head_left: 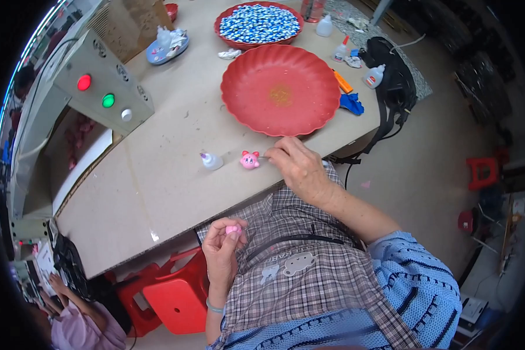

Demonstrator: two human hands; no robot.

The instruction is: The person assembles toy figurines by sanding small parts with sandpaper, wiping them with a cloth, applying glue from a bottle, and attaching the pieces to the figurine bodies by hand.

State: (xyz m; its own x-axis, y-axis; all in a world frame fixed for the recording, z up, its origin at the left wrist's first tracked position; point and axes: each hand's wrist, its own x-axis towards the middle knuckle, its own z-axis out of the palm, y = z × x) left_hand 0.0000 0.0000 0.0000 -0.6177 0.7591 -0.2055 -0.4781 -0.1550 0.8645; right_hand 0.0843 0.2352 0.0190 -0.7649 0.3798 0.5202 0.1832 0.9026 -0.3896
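My left hand (pixel 220 248), raised in front of the apron, is closed with a small pink rounded piece (pixel 233 230) pinched between thumb and fingers. Over the table's near edge, my right hand (pixel 300 169) has its thumb and index finger pressed together beside a pink figurine (pixel 249 160) with red ears and a painted face. A thin dark bit shows at those fingertips, too small to name. The figurine rests on the tabletop. Left of it is a small white squeeze bottle (pixel 212 161) with a purple tip.
Beyond my right hand lies a large red scalloped tray (pixel 251 105). Behind it a red bowl (pixel 219 26) holds many blue-and-white pieces. Glue bottles (pixel 375 76), an orange cutter (pixel 343 83) and a blue cloth (pixel 352 104) lie right. A machine (pixel 108 76) with lit buttons stands left.
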